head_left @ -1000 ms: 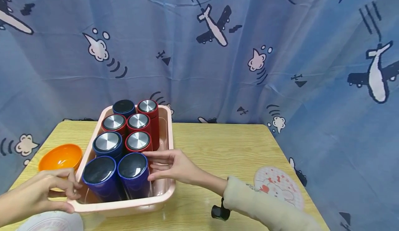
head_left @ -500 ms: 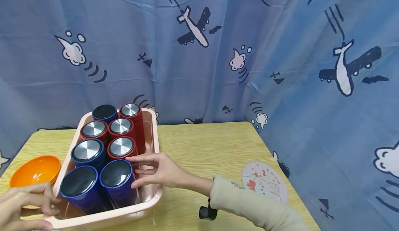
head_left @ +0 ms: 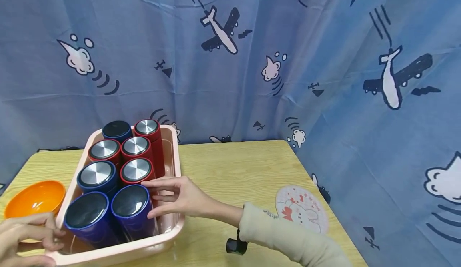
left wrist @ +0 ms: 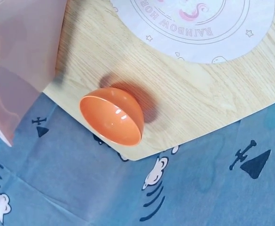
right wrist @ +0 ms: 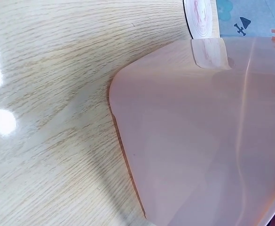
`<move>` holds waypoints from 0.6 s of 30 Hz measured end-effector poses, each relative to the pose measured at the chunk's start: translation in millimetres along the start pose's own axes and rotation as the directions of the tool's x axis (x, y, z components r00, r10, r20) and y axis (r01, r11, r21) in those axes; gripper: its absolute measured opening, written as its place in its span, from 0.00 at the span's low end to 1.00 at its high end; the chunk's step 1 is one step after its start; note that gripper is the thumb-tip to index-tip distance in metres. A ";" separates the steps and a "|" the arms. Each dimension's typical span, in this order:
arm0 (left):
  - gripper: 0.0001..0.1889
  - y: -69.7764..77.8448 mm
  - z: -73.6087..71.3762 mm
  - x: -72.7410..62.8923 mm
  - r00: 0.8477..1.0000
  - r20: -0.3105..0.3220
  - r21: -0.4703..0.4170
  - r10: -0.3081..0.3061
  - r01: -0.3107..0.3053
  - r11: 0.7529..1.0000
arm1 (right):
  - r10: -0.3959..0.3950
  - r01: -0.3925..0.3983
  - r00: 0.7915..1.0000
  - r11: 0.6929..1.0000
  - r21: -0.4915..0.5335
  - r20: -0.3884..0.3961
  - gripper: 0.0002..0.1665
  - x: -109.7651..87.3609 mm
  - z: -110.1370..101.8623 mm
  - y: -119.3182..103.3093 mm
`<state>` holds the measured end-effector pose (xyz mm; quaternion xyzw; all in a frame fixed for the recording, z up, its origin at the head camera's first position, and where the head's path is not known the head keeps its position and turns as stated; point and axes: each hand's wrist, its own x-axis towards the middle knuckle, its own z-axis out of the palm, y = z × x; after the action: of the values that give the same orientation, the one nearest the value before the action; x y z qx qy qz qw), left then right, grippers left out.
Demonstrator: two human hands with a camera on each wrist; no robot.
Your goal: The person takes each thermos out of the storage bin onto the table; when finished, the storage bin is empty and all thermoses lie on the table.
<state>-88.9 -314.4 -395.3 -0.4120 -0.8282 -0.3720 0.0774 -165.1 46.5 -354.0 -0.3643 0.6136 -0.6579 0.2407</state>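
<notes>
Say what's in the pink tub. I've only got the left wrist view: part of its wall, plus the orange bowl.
Observer: Eight upright bottles, four red and four blue, stand in the tub.
Operator: Where's the right hand?
Observer: Thumb and index finger touch the near right blue bottle.
Operator: And the left hand?
Observer: Gripping the tub's near left corner.
</notes>
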 end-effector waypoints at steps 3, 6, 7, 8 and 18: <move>0.25 2.5 -1.5 2.5 1.000 0.019 -0.015 -0.006 0.007 1.000 | -0.010 0.010 1.000 1.000 -0.005 0.000 0.37 1.0 -0.4 0.3; 0.24 7.2 -3.1 7.3 0.999 0.032 -0.012 -0.008 0.008 1.000 | -0.023 0.023 1.000 1.000 -0.011 -0.010 0.38 1.6 -0.5 0.9; 0.24 8.8 -3.8 9.1 0.999 0.045 -0.023 -0.015 0.017 1.000 | -0.028 0.027 1.000 0.999 -0.017 -0.013 0.37 1.9 -0.6 0.9; 0.24 10.3 -4.1 10.8 0.999 0.047 -0.025 -0.013 0.014 1.000 | -0.029 0.028 0.999 0.999 -0.019 -0.017 0.38 2.2 -0.7 0.8; 0.23 13.7 -4.7 8.9 0.997 0.064 -0.072 -0.047 0.052 0.996 | -0.020 0.018 1.000 0.996 -0.090 -0.012 0.37 5.5 1.5 -0.4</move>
<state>-85.4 -306.8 -380.5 -0.4051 -0.8259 -0.3912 0.0272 -167.3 41.4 -352.7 -0.3764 0.6405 -0.6342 0.2140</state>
